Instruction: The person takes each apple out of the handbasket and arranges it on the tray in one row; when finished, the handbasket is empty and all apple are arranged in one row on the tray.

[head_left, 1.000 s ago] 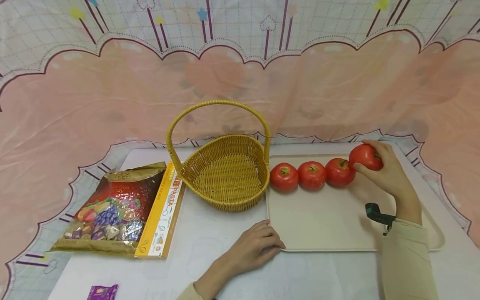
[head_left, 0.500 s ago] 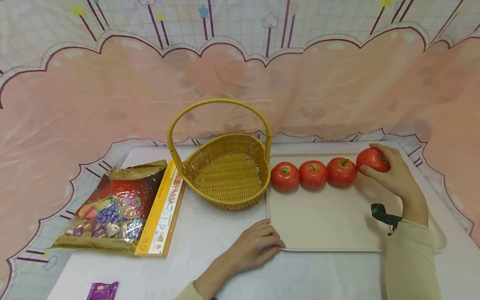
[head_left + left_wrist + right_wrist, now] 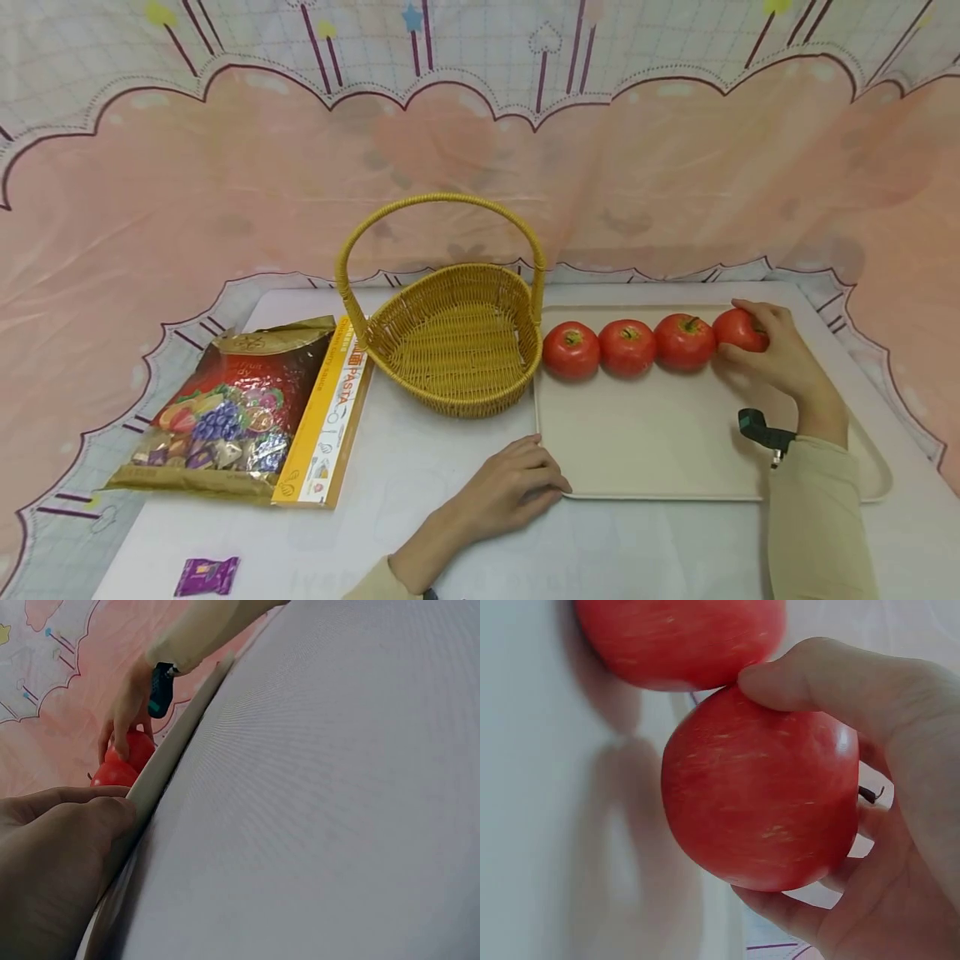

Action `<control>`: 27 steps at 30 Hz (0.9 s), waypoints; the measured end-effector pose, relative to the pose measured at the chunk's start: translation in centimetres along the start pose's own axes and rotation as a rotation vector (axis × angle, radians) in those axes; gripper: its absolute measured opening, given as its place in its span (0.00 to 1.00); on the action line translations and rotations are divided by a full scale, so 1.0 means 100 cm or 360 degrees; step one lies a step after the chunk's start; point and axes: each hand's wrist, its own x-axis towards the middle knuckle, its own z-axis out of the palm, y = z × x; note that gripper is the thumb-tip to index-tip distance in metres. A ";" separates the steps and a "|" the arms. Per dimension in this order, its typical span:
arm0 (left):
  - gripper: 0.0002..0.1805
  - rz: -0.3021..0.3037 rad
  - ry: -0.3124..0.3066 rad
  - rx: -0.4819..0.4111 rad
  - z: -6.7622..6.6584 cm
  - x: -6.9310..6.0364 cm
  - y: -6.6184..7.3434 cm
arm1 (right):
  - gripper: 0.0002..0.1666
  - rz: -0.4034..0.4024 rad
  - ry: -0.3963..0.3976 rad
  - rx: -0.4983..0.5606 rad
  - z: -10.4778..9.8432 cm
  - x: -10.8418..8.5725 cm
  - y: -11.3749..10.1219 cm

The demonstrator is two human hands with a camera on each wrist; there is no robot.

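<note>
My right hand grips a red apple at the right end of a row of apples, thumb on one side and fingers round the other. The held apple touches or nearly touches its neighbour; I cannot tell whether it rests on the beige tray. Farther left in the row are a middle apple and a leftmost apple. At the tray's front left corner, my left hand holds the rim with bent fingers; part of its grip is hidden.
A yellow wicker basket with a tall handle stands against the tray's left side. Left of it lie a yellow and white pasta box and a candy bag. A purple wrapped sweet lies near the front.
The right hand has carried its apple slightly right, then lowered it beside the row's right end. The left hand stays at the tray corner.
</note>
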 end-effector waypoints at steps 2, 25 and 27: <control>0.05 -0.0005 -0.0010 -0.0001 0.001 0.000 0.000 | 0.45 0.0002 -0.0008 -0.0042 0.002 0.000 0.003; 0.05 -0.0046 -0.0028 -0.0051 0.004 -0.001 -0.001 | 0.51 0.0073 -0.0098 0.0108 0.005 0.000 0.013; 0.05 -0.0077 -0.0031 -0.0102 0.004 -0.001 -0.001 | 0.51 0.0085 -0.0103 0.0102 0.005 -0.001 0.013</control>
